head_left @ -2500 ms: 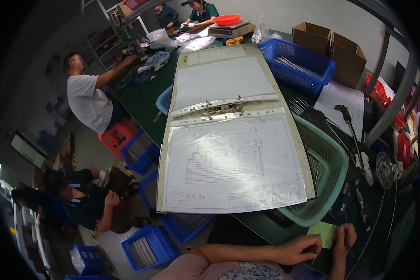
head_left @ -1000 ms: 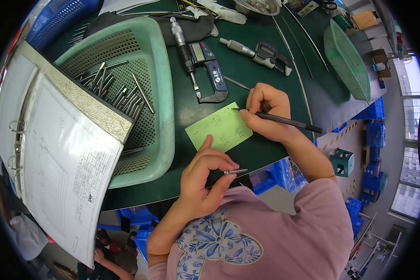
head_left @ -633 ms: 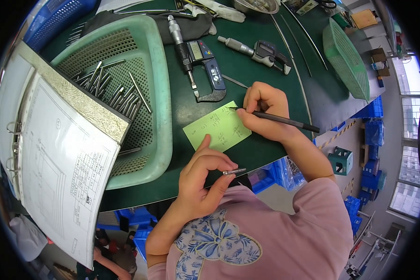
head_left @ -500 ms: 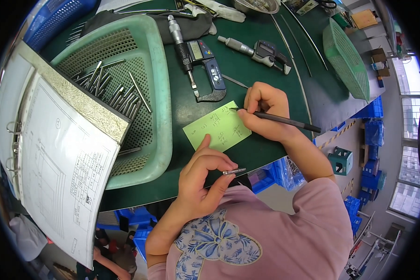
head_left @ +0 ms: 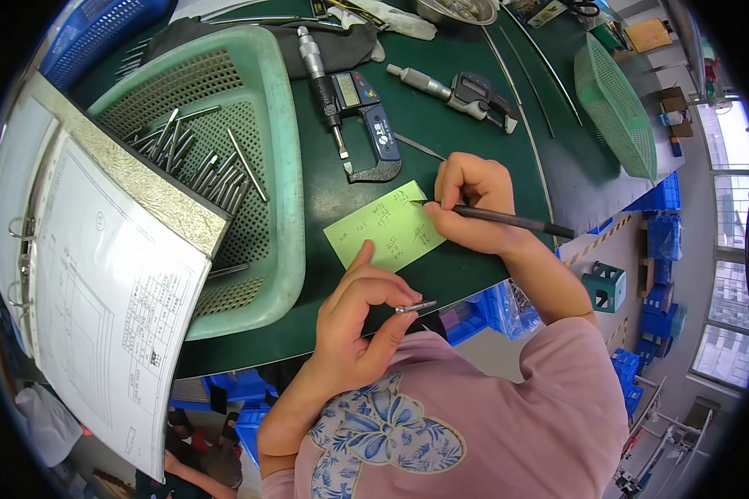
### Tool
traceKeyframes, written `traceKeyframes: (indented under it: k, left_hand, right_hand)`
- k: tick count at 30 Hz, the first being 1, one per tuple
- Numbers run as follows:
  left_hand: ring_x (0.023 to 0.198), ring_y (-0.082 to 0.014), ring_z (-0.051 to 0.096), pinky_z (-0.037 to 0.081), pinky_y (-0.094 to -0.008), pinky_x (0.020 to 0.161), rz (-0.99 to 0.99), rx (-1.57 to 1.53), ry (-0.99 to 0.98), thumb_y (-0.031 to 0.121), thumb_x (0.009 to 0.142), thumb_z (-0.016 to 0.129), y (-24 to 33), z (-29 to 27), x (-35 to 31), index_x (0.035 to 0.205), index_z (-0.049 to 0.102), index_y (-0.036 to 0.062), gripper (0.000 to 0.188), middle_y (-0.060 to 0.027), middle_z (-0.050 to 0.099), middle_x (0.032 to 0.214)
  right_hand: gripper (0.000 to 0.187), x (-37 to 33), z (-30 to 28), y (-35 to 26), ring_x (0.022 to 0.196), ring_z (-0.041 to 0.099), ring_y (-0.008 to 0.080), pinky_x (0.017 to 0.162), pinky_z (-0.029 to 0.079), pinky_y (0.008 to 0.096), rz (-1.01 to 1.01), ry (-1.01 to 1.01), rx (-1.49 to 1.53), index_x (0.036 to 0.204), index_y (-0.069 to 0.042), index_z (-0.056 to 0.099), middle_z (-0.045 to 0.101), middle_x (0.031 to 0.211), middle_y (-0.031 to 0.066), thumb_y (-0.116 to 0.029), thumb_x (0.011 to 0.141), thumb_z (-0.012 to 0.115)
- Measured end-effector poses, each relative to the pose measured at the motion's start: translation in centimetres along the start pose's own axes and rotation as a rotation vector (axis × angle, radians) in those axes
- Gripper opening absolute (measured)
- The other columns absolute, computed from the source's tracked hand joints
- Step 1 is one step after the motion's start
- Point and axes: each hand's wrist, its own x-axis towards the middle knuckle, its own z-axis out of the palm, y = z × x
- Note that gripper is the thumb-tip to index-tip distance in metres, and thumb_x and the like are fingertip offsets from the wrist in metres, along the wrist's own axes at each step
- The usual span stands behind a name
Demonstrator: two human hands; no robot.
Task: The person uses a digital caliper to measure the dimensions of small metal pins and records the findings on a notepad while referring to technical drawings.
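Note:
A black pen (head_left: 516, 219) is gripped in my right hand (head_left: 478, 200), its tip at the upper right part of a light green paper note (head_left: 359, 223) with handwriting on it. My left hand (head_left: 359, 312) pinches a short metal pin (head_left: 416, 307) between thumb and fingers, while its index finger rests on the note's lower edge. Just beyond the note lies a digital micrometer (head_left: 359, 116) with a dark frame. A second digital micrometer (head_left: 458, 93) lies farther right. Left of my hands stands a green plastic basket (head_left: 285, 183) with several metal rods (head_left: 216, 179) inside.
An open ring binder (head_left: 108, 274) with a drawing sheet leans over the basket's near left side. At the back lie a dark cloth (head_left: 250, 46), a white glove (head_left: 399, 18) and a metal bowl (head_left: 458, 10). Another green basket (head_left: 616, 104) stands right; a person's arm (head_left: 195, 476) shows lower left.
The pen tip has shifted slightly down on the note. My left hand keeps the pin and its finger on the paper; otherwise the view has only moved a little.

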Motion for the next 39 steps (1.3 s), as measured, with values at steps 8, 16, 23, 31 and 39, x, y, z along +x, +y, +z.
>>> traceKeyframes:
  k: [8, 16, 23, 31, 39]
  left_hand:
    - [0.081, -0.0195, 0.062, 0.017, -0.0547, 0.109, -0.005, 0.008, 0.013, 0.0, 0.079, 0.062, 0.17, 0.06, 0.13, 0.09, 0.052, 0.0047, 0.015, -0.0095, 0.06, 0.086]
    - [0.08, -0.0207, 0.061, 0.024, -0.0559, 0.106, -0.014, 0.015, 0.045, -0.002, 0.077, 0.064, 0.38, 0.15, 0.13, 0.088, 0.055, 0.0032, 0.015, -0.0083, 0.062, 0.084]
    - [0.08, -0.0208, 0.061, 0.025, -0.056, 0.106, -0.007, 0.022, 0.04, -0.002, 0.077, 0.064, 0.29, 0.1, 0.16, 0.088, 0.055, 0.0034, 0.015, -0.0083, 0.062, 0.084]
    - [0.08, -0.0213, 0.062, 0.025, -0.0564, 0.106, -0.015, 0.026, 0.042, -0.002, 0.077, 0.064, 0.4, 0.12, 0.19, 0.087, 0.055, 0.0038, 0.015, -0.0083, 0.061, 0.084]
    - [0.08, -0.0213, 0.062, 0.024, -0.0566, 0.106, -0.017, 0.013, 0.045, -0.001, 0.077, 0.064, 0.35, 0.13, 0.12, 0.087, 0.054, 0.004, 0.015, -0.0083, 0.061, 0.085]
  right_hand:
    - [0.022, 0.09, -0.16, -0.12, 0.047, 0.037, -0.0006, 0.042, 0.027, 0.0193, -0.029, -0.003, 0.049, 0.064, -0.006, 0.045, 0.044, 0.056, -0.0043, 0.002, 0.067, 0.065]
    - [0.022, 0.18, 0.19, -0.24, 0.048, 0.04, -0.0003, 0.043, 0.029, 0.0188, 0.016, 0.011, 0.006, 0.064, -0.006, 0.046, 0.047, 0.058, -0.0032, 0.001, 0.067, 0.067]
    - [0.021, 0.26, 0.06, -0.22, 0.046, 0.038, 0.0005, 0.042, 0.027, 0.0202, -0.057, -0.061, -0.042, 0.063, -0.006, 0.046, 0.044, 0.056, -0.0038, 0.001, 0.066, 0.066]
    - [0.026, 0.05, -0.4, -0.44, 0.045, 0.037, 0.0061, 0.042, 0.023, 0.0235, -0.017, -0.1, 0.005, 0.062, -0.008, 0.041, 0.045, 0.054, -0.0006, 0.006, 0.063, 0.063]
    - [0.027, 0.08, -0.08, -0.44, 0.047, 0.039, 0.0059, 0.043, 0.026, 0.0229, -0.022, -0.093, -0.016, 0.063, -0.008, 0.041, 0.048, 0.057, 0.0001, 0.007, 0.064, 0.064]
